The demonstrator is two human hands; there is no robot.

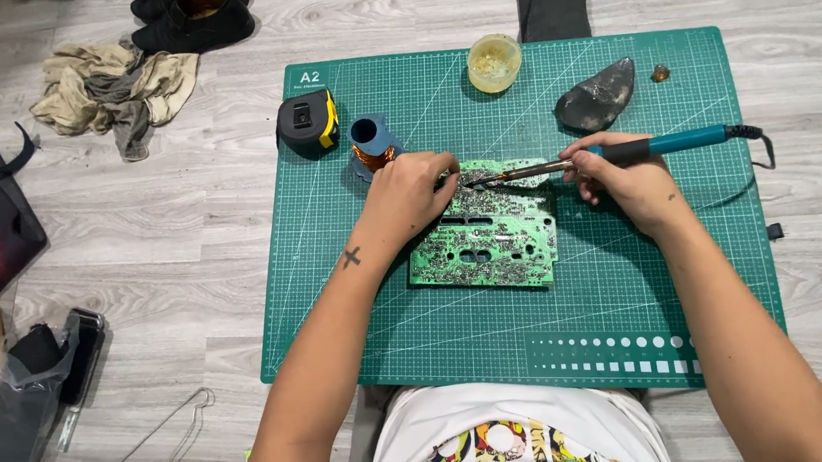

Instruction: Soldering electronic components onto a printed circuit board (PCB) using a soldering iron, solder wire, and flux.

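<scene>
now right hand (pixel 627 180) fingers pinch the soldering iron (pixel 615 153); left hand (pixel 408 196) fingers curl closed on the circuit board (pixel 488 244).

Circuit board (pixel 487 239) on cutting mat (pixel 639 299), tape measure (pixel 307 123) behind-left

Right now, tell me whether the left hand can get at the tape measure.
Probably yes. The left hand rests on the circuit board, and the tape measure lies close up-left on the mat; only the copper wire spool stands partly between.
</scene>
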